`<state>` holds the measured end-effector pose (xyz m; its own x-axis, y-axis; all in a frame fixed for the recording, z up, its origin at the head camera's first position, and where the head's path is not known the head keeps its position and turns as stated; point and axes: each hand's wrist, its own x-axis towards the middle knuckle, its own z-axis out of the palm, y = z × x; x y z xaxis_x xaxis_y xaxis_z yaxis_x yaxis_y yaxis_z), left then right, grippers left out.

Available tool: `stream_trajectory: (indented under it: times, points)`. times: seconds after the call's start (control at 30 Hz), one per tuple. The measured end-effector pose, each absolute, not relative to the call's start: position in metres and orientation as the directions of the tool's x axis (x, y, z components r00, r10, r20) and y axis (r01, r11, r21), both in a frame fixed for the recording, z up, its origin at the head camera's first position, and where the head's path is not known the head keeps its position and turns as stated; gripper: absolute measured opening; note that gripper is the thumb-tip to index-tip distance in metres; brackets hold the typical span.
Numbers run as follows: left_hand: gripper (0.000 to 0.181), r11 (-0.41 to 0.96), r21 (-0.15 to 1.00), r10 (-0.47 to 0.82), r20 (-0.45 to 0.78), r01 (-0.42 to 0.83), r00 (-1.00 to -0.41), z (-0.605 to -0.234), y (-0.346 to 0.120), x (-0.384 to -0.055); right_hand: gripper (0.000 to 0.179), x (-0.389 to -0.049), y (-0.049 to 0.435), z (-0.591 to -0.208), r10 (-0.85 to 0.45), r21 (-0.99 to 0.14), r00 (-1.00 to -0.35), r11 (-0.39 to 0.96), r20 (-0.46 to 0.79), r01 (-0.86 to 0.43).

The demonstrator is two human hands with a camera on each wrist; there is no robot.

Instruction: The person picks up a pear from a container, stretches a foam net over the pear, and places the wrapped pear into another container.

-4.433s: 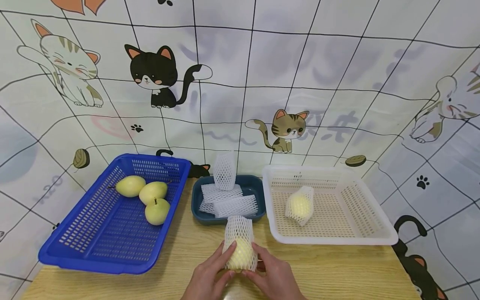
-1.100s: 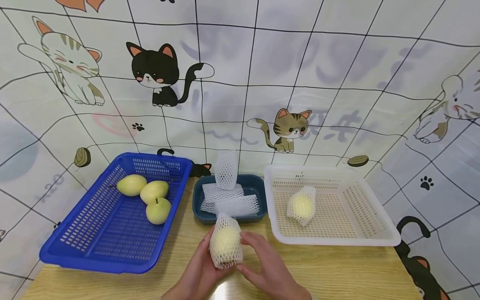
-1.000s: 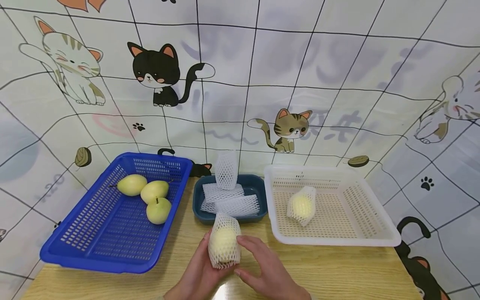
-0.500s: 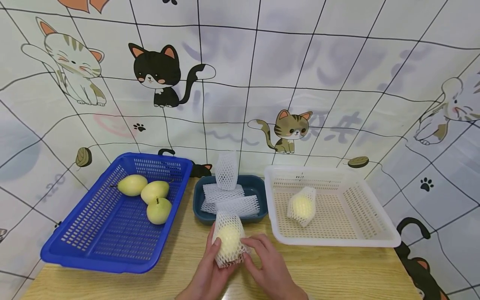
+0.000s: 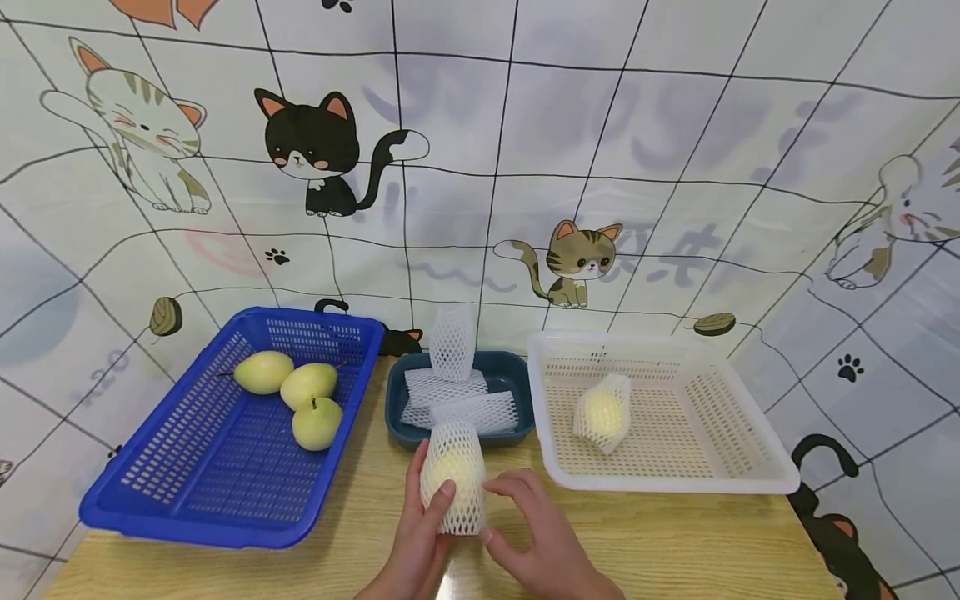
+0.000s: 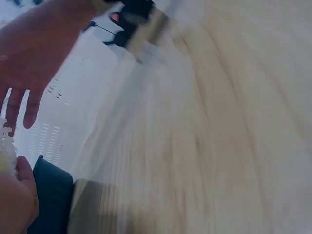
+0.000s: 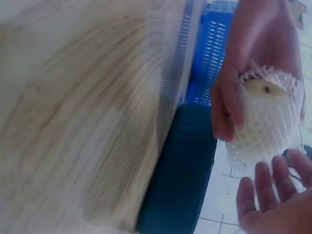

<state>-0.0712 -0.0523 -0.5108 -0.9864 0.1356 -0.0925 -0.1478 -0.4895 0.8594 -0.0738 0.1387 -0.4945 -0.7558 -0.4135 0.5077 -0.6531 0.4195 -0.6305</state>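
Note:
A pear in a white foam net sleeve (image 5: 454, 479) stands upright in my left hand (image 5: 414, 529), thumb across its front and fingers behind. The net reaches past the fruit at top and bottom. Through the net's lower opening, the right wrist view shows the pear's bare end (image 7: 265, 89). My right hand (image 5: 542, 529) is close at the right side of the net, fingers bent loosely and holding nothing. In the left wrist view the wrapped pear is mostly cut off at the edge, beside my left hand (image 6: 17, 202).
A blue basket (image 5: 202, 537) with three bare pears (image 5: 317, 422) stands left. Behind my hands, a teal tray (image 5: 405, 433) holds several foam nets (image 5: 476, 412), one upright. On the right, a white basket (image 5: 675, 482) contains one netted pear (image 5: 602, 412). A patterned wall covering rises behind.
The pear has been turned upright in my left hand, and the net's bottom edge now hangs straighter. My right fingers, pinching the net's lower edge half a second ago, have let go.

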Motion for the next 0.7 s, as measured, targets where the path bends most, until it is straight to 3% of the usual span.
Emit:
stream_trajectory:
  times: [0.17,0.27,0.37,0.53,0.7]
  points:
    - [0.086,-0.197,0.98,0.091,0.002,-0.016,-0.996,-0.512,-0.053,-0.069,0.042,-0.075,0.141,-0.487,-0.296,-0.878,-0.915,0.311,0.273,-0.363]
    - [0.091,-0.129,0.991,0.108,0.045,0.031,-0.993,-0.51,-0.052,-0.068,0.044,-0.076,0.141,-0.48,-0.272,-0.972,-0.959,0.187,0.086,-0.14]
    - [0.092,-0.009,0.996,0.088,0.09,0.089,-0.992,-0.508,-0.051,-0.068,0.052,-0.077,0.142,-0.473,-0.302,-0.997,-0.953,0.083,-0.031,0.006]
    - [0.091,0.202,0.965,0.038,0.163,0.168,-0.986,-0.507,-0.049,-0.07,0.059,-0.077,0.142,-0.466,-0.381,-0.992,-0.92,-0.038,-0.096,0.12]
    - [0.092,0.218,0.96,0.081,0.161,0.175,-0.984,-0.509,-0.047,-0.068,0.063,-0.076,0.139,-0.465,-0.417,-0.975,-0.9,-0.108,-0.131,0.192]
